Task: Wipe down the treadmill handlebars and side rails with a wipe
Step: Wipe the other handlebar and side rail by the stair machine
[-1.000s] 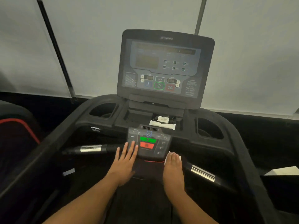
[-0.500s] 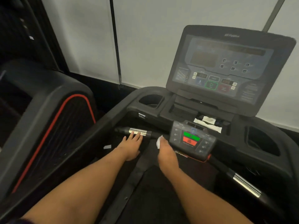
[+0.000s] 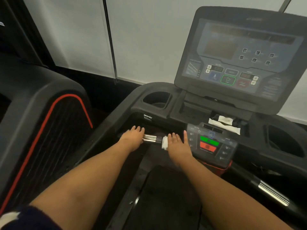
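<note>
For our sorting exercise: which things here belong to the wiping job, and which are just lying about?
Job: wipe, left handlebar, right handlebar, left hand, right hand.
Lying about: white packet, cup holder, console screen, neighbouring machine.

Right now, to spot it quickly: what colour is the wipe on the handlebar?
White; the head view shows the wipe under the right hand.
</note>
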A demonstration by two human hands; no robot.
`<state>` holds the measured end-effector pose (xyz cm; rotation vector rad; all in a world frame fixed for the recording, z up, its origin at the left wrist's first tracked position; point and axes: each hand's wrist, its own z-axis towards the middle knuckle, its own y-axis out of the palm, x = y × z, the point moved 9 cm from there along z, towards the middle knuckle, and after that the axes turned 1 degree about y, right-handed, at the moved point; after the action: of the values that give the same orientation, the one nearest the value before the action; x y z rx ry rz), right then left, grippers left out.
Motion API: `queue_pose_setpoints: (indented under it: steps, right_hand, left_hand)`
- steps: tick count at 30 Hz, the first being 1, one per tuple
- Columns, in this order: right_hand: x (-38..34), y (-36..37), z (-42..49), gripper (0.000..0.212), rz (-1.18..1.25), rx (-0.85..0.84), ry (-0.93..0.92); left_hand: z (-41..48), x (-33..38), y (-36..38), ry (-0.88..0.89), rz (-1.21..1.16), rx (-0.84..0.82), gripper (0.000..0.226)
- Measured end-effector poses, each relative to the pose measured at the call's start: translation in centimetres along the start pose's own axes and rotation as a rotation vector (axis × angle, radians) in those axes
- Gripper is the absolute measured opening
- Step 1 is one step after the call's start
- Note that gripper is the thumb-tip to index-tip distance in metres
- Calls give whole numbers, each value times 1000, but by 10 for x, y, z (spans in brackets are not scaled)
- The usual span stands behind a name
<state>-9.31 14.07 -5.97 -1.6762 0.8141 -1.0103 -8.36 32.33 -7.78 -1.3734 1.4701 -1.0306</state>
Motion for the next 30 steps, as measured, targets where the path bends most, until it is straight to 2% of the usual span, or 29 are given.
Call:
queue_pose_setpoints:
  steps: [5, 10, 14, 17, 23, 30]
  right_hand:
    - [0, -10, 11, 64, 84, 44, 6]
    - [6, -19, 25, 47, 175, -40, 53]
    - [-9, -6, -2, 58, 124, 125, 117]
    - [-11, -3, -14, 58, 28, 173, 77]
    - [2, -11, -12, 56, -25, 143, 170]
    - [-5, -3, 2, 55, -29, 111, 142]
  left_hand:
    - [15, -19, 13, -16, 4, -20, 53]
    - [18, -17, 19, -27, 5, 36, 49]
    - [17, -18, 15, -21, 4, 60, 48]
    - [16, -18, 12, -13, -15, 104, 51]
    - [16, -25, 16, -7, -67, 142, 54]
    - [16, -24, 15, -41, -81, 135, 47]
